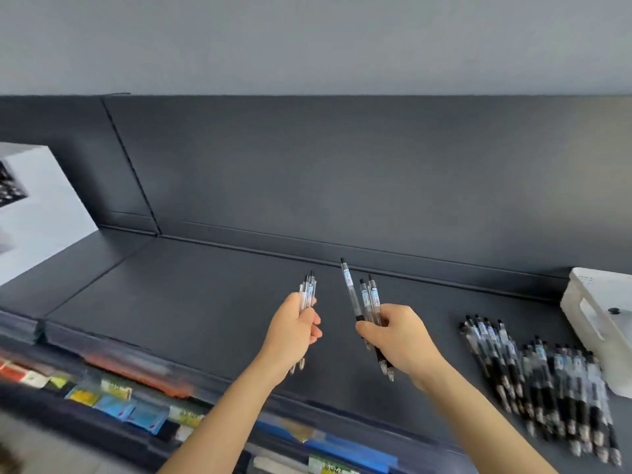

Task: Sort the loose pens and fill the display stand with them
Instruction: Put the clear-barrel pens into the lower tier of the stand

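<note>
Both hands are raised over the dark shelf (205,289), each gripping pens with the tips pointing down. The left hand (294,331) has its fingers curled round a tight bunch of clear pens (307,290). The right hand (398,340) holds a looser fan of pens (371,295), one standing higher than the rest, at least one with a black grip. The two bunches are near each other but apart, which suggests sorting by type is under way.

To the right, a large pile (547,371) of black-grip pens lies on the shelf in rough rows, just beside a white bin (595,309) at the edge of view. Far to the left stands a white box (44,206) with a dark gridded face; it may be the display stand, though it is cut off and I cannot tell how full it is.

My judgement: the task is in an early or middle stage. Most pens are loose on the shelf, only a handful are in hand, and none can be seen going into a stand. Coloured packets (113,395) sit blurred on the level below.
</note>
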`<action>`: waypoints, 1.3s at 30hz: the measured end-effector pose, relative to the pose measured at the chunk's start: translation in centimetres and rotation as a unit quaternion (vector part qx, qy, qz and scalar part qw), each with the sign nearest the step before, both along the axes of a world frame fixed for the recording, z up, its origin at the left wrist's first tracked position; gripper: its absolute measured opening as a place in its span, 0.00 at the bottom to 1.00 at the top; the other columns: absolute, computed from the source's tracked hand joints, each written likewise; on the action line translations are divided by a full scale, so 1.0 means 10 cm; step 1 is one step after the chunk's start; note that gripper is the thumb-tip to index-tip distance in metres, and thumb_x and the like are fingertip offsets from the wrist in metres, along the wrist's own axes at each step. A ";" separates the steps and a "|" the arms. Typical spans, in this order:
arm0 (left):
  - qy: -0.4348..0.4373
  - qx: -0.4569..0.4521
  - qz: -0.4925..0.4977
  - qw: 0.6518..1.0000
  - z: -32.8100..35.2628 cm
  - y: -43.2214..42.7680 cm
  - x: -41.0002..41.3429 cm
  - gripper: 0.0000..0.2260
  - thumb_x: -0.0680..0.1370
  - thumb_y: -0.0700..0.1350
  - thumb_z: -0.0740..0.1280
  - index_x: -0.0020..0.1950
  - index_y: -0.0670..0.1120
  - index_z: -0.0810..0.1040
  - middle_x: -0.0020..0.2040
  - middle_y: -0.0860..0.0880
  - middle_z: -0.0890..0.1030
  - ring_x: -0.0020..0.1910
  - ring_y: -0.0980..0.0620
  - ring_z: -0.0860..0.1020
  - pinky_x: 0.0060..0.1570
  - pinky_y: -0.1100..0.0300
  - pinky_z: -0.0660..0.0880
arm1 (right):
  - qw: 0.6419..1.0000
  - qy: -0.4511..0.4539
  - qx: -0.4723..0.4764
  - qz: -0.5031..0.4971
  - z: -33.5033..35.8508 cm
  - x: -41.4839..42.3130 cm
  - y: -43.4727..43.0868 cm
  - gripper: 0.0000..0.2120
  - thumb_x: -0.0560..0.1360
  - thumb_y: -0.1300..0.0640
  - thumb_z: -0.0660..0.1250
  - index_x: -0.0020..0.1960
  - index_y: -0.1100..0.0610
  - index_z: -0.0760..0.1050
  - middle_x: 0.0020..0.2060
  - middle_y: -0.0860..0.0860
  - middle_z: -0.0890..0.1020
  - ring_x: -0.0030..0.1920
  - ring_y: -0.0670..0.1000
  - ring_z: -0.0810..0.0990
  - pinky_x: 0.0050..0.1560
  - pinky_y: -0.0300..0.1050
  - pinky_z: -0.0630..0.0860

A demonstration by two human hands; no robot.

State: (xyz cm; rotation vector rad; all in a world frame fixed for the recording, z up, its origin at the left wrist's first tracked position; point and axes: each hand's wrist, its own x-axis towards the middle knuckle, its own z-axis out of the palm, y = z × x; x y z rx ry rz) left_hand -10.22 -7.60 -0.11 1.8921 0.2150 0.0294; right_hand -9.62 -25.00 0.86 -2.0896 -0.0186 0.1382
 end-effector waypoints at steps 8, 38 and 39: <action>-0.021 -0.062 0.034 0.997 0.06 1.63 -0.29 0.06 0.82 0.38 0.55 0.52 0.44 0.71 0.46 0.45 0.82 0.40 0.52 0.83 0.45 0.56 0.81 | 0.996 0.021 0.047 0.072 0.06 -0.11 1.73 0.12 0.73 0.57 0.68 0.35 0.61 0.70 0.27 0.51 0.70 0.28 0.48 0.65 0.30 0.40 0.64; -0.077 -0.093 0.220 0.968 0.39 5.79 0.32 0.07 0.76 0.45 0.70 0.47 0.43 0.75 0.26 0.55 0.64 0.23 0.56 0.60 0.22 0.64 0.59 | 0.954 -0.071 0.068 0.284 0.11 0.85 6.09 0.15 0.73 0.56 0.68 0.38 0.68 0.70 0.28 0.51 0.71 0.29 0.47 0.66 0.33 0.39 0.66; -0.079 -0.098 0.214 0.969 0.42 5.88 0.41 0.06 0.76 0.45 0.70 0.44 0.44 0.75 0.26 0.55 0.63 0.23 0.56 0.59 0.22 0.64 0.59 | 0.952 -0.071 0.062 0.292 0.10 0.93 6.19 0.16 0.73 0.56 0.68 0.38 0.68 0.70 0.28 0.51 0.70 0.28 0.47 0.65 0.32 0.38 0.66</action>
